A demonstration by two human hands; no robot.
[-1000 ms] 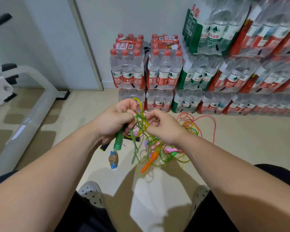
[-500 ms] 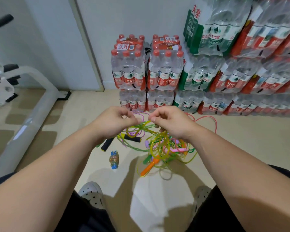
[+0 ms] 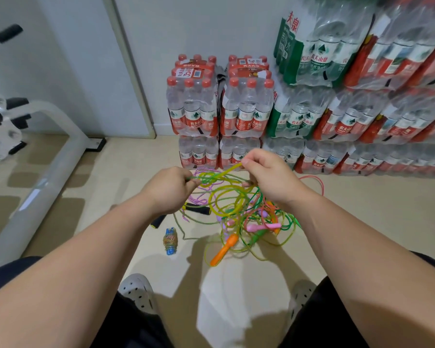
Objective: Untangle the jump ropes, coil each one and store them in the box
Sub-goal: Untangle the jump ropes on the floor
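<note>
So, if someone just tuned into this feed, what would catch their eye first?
The bright tangle of jump ropes on the floor at centre, with an orange handle sticking out toward the feet. Just above it, the left hand and right hand pinch a yellow-green rope stretched between them. Behind, shrink-wrapped packs of water bottles are stacked along the wall.

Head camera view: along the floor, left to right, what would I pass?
Gym frame → blue bundle → orange handle → pink handle → pink rope loop.
</note>
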